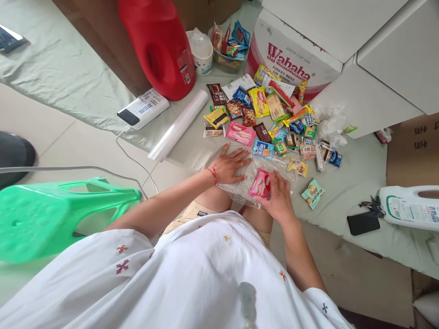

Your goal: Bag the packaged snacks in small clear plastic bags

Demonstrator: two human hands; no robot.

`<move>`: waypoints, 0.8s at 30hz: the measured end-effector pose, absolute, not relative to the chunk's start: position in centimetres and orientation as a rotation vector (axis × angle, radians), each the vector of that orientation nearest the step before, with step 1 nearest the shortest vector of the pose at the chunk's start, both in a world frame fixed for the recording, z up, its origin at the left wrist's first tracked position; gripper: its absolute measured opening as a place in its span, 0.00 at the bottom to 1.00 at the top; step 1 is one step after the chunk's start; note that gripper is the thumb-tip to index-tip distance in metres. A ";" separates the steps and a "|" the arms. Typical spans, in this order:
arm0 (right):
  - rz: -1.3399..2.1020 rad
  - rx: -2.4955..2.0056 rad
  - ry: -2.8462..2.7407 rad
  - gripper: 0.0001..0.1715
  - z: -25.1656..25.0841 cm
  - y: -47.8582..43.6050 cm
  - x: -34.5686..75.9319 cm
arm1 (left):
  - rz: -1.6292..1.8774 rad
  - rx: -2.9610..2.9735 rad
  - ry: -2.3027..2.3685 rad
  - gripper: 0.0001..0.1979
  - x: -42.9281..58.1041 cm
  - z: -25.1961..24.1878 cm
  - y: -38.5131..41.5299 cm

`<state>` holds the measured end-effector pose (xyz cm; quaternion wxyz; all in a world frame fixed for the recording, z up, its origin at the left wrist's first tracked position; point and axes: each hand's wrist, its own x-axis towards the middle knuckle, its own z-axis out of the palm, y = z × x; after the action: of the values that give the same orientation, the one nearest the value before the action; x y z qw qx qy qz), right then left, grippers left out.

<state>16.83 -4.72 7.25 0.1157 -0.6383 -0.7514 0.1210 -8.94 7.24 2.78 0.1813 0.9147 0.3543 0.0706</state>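
Note:
A pink wafer packet (260, 183) lies on a clear plastic bag (236, 188) near my lap. My right hand (278, 194) grips the packet's right end, thumb below and fingers on top. Flat on the bag's left part rests my left hand (231, 165), its fingers spread and nothing held. Just beyond it lie a second pink wafer packet (240, 133) and a blue snack packet (263, 149). A yellow cookie packet (297, 167) and a pale green packet (313, 193) are to the right of my right hand.
Many small snack packets spread toward a Wahaha carton (291, 55). A roll of clear plastic (180, 125), a power bank (143, 108) and a red jug (159, 50) stand or lie at left. A green stool (61, 214) is on the floor; a white bottle (411, 208) lies right.

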 end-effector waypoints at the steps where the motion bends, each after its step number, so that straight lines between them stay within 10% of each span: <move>1: 0.377 -1.843 -2.327 0.52 7.0 -4.3 15.7 | 0.203 2.583 0.998 0.39 -8.9 2.8 7.2; 24: 0.535 -2.079 -1.658 0.41 11.0 -2.9 18.0 | 0.224 2.575 0.981 0.37 -8.9 2.9 7.3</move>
<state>17.99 -2.88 11.01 0.2128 -0.7490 -0.5972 0.1927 -8.94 7.28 2.91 0.1875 0.9148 0.3487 0.0796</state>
